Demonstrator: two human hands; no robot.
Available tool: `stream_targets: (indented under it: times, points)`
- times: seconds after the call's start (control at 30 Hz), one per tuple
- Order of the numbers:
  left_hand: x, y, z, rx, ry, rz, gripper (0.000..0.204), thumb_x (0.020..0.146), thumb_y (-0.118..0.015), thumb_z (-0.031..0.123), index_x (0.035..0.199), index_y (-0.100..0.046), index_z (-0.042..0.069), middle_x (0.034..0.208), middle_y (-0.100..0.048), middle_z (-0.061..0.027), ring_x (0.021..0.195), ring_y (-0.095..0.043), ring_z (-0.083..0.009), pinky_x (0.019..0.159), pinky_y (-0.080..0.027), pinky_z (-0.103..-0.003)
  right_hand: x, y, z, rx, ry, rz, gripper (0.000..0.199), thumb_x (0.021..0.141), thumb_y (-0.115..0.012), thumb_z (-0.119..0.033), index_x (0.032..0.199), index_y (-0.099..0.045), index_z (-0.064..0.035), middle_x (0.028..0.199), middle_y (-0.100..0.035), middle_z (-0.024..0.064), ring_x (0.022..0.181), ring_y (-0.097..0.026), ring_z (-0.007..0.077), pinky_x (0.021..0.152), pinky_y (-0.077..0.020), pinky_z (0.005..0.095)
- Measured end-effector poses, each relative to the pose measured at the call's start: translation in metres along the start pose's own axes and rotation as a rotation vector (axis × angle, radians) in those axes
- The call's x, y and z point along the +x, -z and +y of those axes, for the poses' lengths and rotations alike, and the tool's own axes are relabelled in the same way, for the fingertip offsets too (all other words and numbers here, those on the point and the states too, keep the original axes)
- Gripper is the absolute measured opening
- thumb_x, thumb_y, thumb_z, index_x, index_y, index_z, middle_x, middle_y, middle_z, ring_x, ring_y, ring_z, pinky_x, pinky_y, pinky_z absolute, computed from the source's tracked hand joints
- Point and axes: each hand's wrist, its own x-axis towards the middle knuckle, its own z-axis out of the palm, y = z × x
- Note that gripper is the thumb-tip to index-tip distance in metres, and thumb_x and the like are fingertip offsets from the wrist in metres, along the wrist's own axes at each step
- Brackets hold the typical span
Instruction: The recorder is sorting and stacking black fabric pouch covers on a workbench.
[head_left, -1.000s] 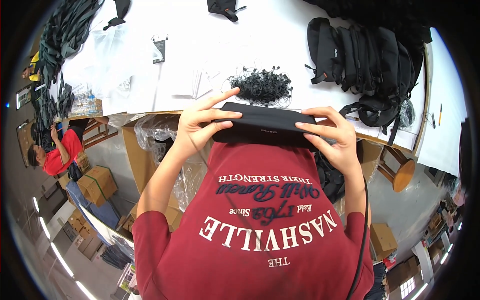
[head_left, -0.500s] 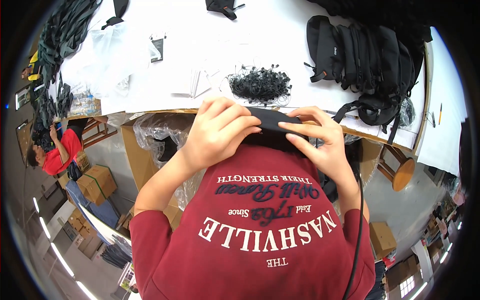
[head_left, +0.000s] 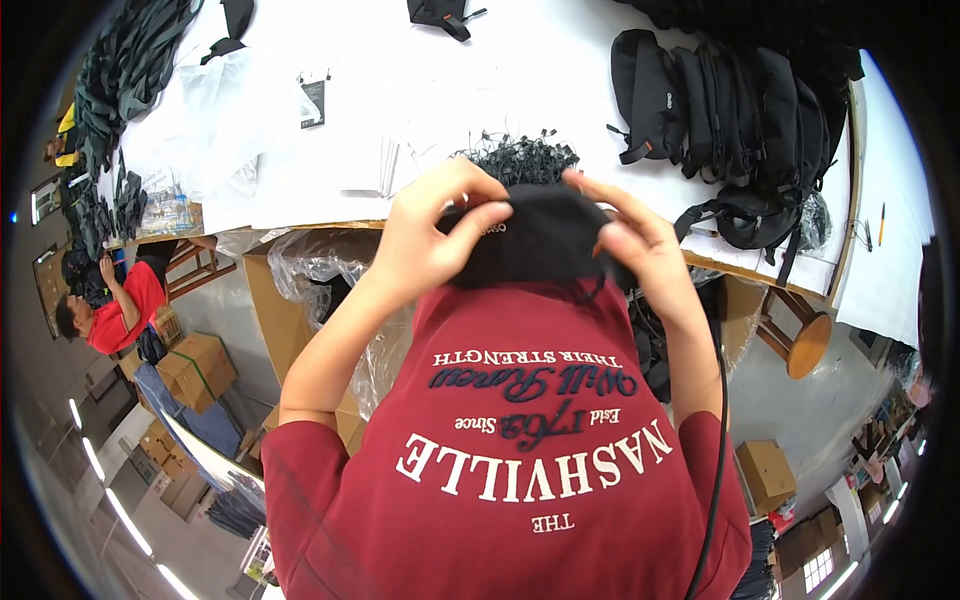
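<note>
A small black fabric bag (head_left: 535,240) with a little pale print is held up in front of my chest, near the table's front edge. My left hand (head_left: 425,235) pinches its upper left corner, thumb on the face towards me and the other fingers behind. At the right side my right hand (head_left: 645,245) grips the bag's edge, with a fingertip above the top edge; its thumb is blurred. The bag's far side is hidden. Just behind it lies a heap of thin black looped cords (head_left: 520,153), partly covered by the bag and my hand.
Several black backpacks (head_left: 650,95) stand in a row at the right of the white table (head_left: 520,80). White cards (head_left: 370,170), a black tag (head_left: 313,103) and clear plastic (head_left: 215,110) lie leftward. Cartons (head_left: 275,310) flank me below. A person in red (head_left: 125,305) sits far left.
The black bag has tilted up, so more of its face shows and it covers part of the cord heap. My right hand has shifted its fingers upward along the side.
</note>
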Motion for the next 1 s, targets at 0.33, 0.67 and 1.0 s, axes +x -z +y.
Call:
stream_targets:
  times: [0.33,0.67,1.0]
  points:
    - [0.021,0.009,-0.05,-0.675,0.442,-0.032,0.014,0.089,-0.067,0.014,0.097,-0.066,0.002,0.088,-0.066,-0.0006,0.083,-0.059,-0.0083,0.082,-0.045,-0.023,0.009,-0.01,0.006,0.205,0.213,0.139,0.042,0.097,-0.055,-0.019,0.134,-0.043,-0.0014,0.118,-0.059,0.0147,0.101,-0.061,0.0198,0.086,-0.0515,0.033]
    - [0.053,0.014,-0.028,0.168,-0.105,-0.121,0.009,0.08,-0.069,0.003,0.089,-0.067,0.002,0.084,-0.061,-0.0077,0.081,-0.059,-0.0201,0.074,-0.046,-0.031,0.065,0.026,0.01,0.017,-0.086,-0.051,0.051,0.096,-0.053,-0.039,0.136,-0.05,-0.0085,0.102,-0.065,0.0079,0.089,-0.061,0.0105,0.08,-0.0481,0.0232]
    - [0.17,0.065,-0.153,0.107,0.058,0.321,0.029,0.085,-0.069,0.029,0.108,-0.065,0.01,0.11,-0.058,-0.0096,0.103,-0.054,-0.0247,0.087,-0.045,-0.035,0.149,0.028,0.031,0.106,0.115,0.322,0.053,0.085,-0.071,-0.012,0.134,-0.051,-0.0044,0.102,-0.065,0.0074,0.093,-0.062,0.0116,0.08,-0.0501,0.0252]
